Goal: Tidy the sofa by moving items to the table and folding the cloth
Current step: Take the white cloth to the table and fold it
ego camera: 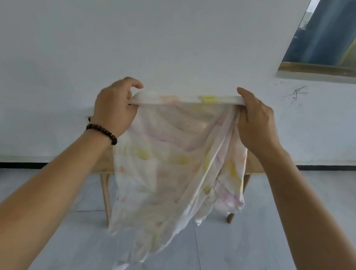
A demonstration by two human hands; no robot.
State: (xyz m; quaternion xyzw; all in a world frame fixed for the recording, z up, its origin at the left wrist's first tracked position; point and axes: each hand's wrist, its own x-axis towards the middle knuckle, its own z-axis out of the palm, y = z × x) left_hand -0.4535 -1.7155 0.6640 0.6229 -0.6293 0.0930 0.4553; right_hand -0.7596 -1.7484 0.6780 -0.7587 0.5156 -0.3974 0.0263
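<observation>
A pale printed cloth (176, 157) hangs stretched between the left hand (114, 104) and right hand (255, 124), screening most of the wooden table (255, 166) behind it. A white wall (118, 26) stands beyond. Open air lies outside both arms, above grey floor (271, 247).

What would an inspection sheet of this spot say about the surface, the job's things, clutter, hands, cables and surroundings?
Surface: wooden table against the white wall, its top mostly hidden behind the cloth.
Job's things: the pale patterned cloth is held up in the air, hanging unfolded and rumpled; sofa not in view.
Clutter: nothing seen.
Grips: left hand and right hand each pinch the cloth's top edge, which is stretched between them; bead bracelet on the left wrist.
Cables: nothing seen.
Surroundings: scribbles on the wall, window at upper right, grey floor.
</observation>
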